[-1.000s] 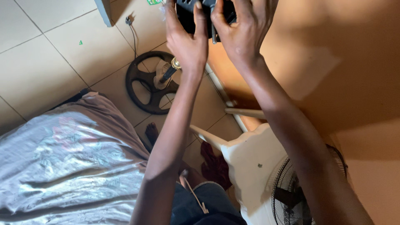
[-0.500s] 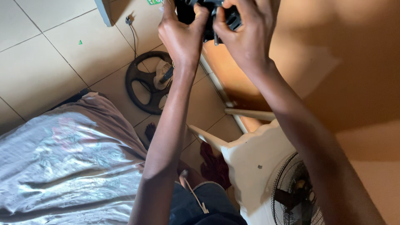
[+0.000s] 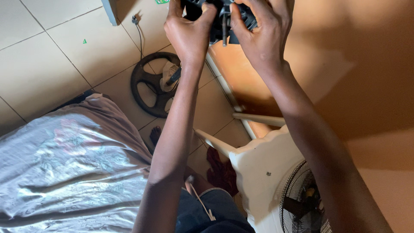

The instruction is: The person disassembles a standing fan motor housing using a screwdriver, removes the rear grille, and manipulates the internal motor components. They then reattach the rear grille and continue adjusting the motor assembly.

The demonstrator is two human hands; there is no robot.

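Leftmost, shiny floral bedsheet (image 3: 60, 172) fills lower left of frame. Round black fan base (image 3: 153, 86) lies on tiled floor (image 3: 39, 64), centre-left. Top centre: left hand (image 3: 188, 34) and right hand (image 3: 261, 36) both clenched around black fan motor housing (image 3: 222, 19), raised, partly cut by top edge. White plastic chair (image 3: 263, 172) lower centre-right; black wire fan guard (image 3: 302, 203) rests on it at lower right.
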